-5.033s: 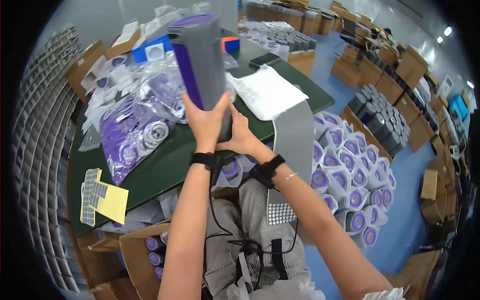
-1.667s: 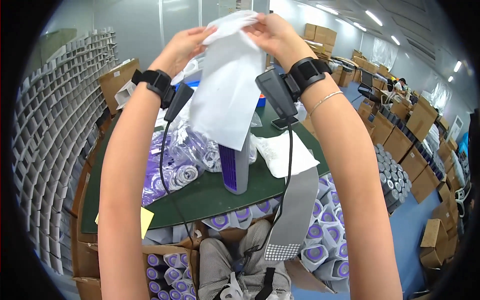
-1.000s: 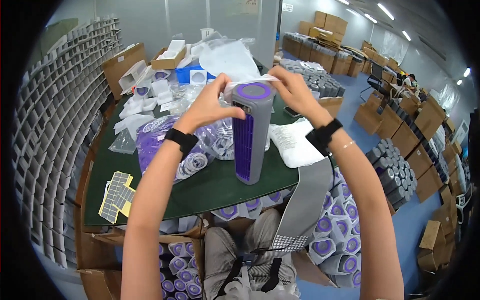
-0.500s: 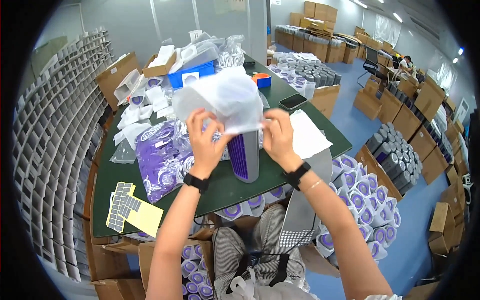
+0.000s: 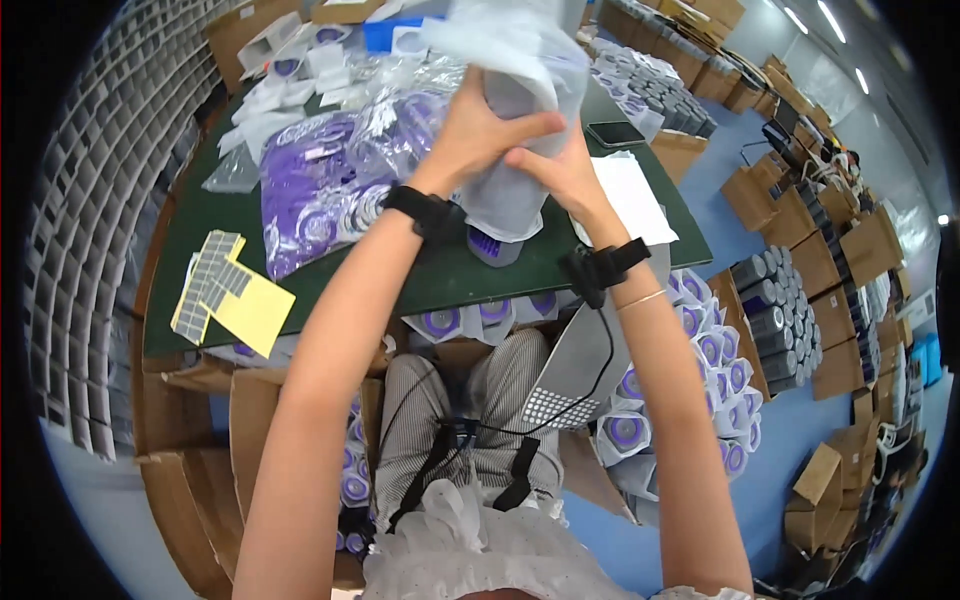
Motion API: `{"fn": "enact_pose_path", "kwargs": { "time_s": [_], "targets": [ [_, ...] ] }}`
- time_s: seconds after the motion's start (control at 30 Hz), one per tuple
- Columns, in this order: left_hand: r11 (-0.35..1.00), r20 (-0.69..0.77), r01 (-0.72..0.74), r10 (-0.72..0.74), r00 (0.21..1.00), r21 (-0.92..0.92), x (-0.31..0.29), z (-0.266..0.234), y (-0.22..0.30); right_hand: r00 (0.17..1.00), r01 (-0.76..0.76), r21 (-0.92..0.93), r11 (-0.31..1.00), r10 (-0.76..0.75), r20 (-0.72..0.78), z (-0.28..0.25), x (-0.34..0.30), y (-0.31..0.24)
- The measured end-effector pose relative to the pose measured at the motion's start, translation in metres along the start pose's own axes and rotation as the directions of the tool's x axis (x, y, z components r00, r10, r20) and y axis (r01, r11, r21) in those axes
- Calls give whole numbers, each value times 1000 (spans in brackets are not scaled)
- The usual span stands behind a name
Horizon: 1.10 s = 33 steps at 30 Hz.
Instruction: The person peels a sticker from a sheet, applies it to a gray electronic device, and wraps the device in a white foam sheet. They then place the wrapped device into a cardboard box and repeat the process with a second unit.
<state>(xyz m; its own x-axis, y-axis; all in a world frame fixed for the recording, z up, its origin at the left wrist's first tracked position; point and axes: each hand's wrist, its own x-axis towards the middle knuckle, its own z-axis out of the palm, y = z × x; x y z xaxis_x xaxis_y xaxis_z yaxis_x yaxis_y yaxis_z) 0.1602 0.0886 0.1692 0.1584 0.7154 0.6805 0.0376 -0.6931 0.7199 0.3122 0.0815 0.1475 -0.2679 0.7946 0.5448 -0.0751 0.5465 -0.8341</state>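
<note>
A translucent white bag point(image 5: 505, 200) covers most of an upright grey and purple cylindrical device point(image 5: 493, 250), leaving its lower end bare near the table's front edge. My left hand point(image 5: 485, 130) is wrapped around the bag's left side, its thumb across the front. Around the right side closes my right hand point(image 5: 562, 172), its thumb just below the left one. The fingers of both hands are partly hidden behind the bag. The bag's top stands loose and folded above my hands.
Purple items in clear plastic point(image 5: 315, 185) lie left on the green table point(image 5: 390, 290), beside yellow label sheets point(image 5: 250, 305). A phone point(image 5: 616, 134) and white sheets point(image 5: 635, 195) are at right. Wrapped devices point(image 5: 715, 370) fill a box at lower right; stacked white pieces point(image 5: 100, 200) line the left.
My hands have pulled the bag down from the device's top to near its base. They now clasp its sides instead of pinching the bag's edge. The view has shifted too.
</note>
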Motion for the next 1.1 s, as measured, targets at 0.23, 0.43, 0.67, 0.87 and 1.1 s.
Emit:
{"fn": "enact_pose_path", "kwargs": {
  "time_s": [0.23,0.43,0.67,0.87,1.1],
  "targets": [
    [975,32,218,-216,976,-48,-83,10,-62,987,-142,-229,963,154,35,15,-82,103],
    [973,-198,169,-137,971,154,-96,29,-51,989,-137,-413,900,104,-102,18,-108,108],
    [692,-345,162,-532,773,-704,-179,-34,35,996,68,-585,808,-89,-7,95,-177,-13],
    [722,-588,271,-682,436,-637,-330,-105,104,919,263,-449,854,-79,386,158,-208,-67],
    [642,-638,141,-766,82,-753,-459,-201,162,934,200,-410,890,-46,356,159,-214,-55]
  ]
}}
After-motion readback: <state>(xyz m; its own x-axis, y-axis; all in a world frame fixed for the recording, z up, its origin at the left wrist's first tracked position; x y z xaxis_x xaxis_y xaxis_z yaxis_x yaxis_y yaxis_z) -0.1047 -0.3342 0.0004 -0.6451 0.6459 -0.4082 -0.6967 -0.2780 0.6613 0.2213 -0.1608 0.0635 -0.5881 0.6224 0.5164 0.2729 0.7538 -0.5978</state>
